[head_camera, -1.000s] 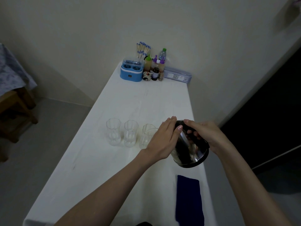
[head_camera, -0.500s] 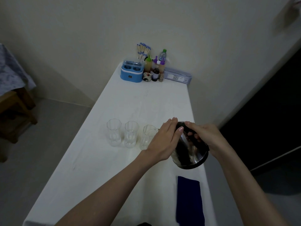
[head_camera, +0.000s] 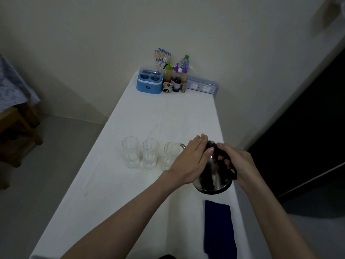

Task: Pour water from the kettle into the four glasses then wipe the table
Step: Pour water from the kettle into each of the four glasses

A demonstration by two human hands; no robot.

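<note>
A steel kettle (head_camera: 214,176) with a black handle hangs tilted to the left above the white table (head_camera: 130,193). My right hand (head_camera: 240,165) is shut on its handle. My left hand (head_camera: 190,161) lies flat against the kettle's lid and side, fingers together. The spout tip (head_camera: 182,145) pokes out over a glass that my left hand mostly hides. Three clear glasses stand in a row to the left: the left glass (head_camera: 130,152), the middle glass (head_camera: 150,153) and the right glass (head_camera: 169,156). A dark blue cloth (head_camera: 219,228) lies folded near the table's right front edge.
At the table's far end stand a blue container (head_camera: 149,81), several bottles (head_camera: 177,77), a bundle of sticks (head_camera: 162,57) and a flat clear box (head_camera: 202,86). A wooden stool (head_camera: 16,131) stands on the floor at left. The wall runs close along the table's right.
The kettle and both hands have shifted slightly, and the spout tip now shows beyond my left hand's fingers. The glasses and cloth have not moved.
</note>
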